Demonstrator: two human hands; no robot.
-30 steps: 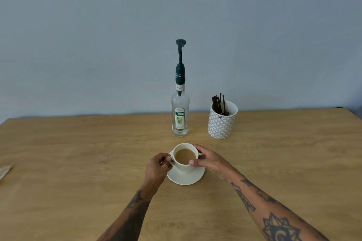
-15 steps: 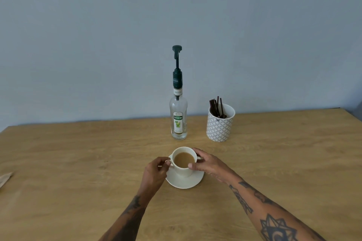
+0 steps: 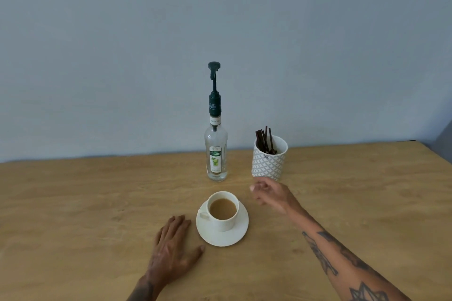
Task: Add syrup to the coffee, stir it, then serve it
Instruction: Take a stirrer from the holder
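A white coffee cup [image 3: 223, 211] is sitting upright on a white saucer [image 3: 222, 234] near the middle of the wooden table [image 3: 73, 203], holding light brown coffee [image 3: 223, 209], with its handle pointing left. The left hand [image 3: 174, 249] is lying palm down on the table just left of the saucer, its fingers stretched out flat and pointing toward the far side, the thumb reaching right toward the saucer's rim without clearly touching it; this hand is holding nothing. The right hand [image 3: 270, 194] is hovering above the table to the right of the cup and slightly farther away, blurred, with its fingers loosely curled and nothing between them; it is sitting apart from the cup and just in front of the patterned white holder [image 3: 269, 162]. That holder is standing upright on the far right of the group and is carrying a bunch of dark stir sticks [image 3: 265, 140] that are leaning toward its left side. Just left of the holder, and directly beyond the cup, a clear glass syrup bottle [image 3: 216, 154] is standing upright with a green and white label and a dark green pump [image 3: 214, 88] rising tall from its neck, the spout at the top facing left. The bottle and holder are standing near each other but apart, both close to the far edge of the table, where a plain blue-grey wall [image 3: 220, 19] is rising behind them. Both forearms are showing dark tattoos.
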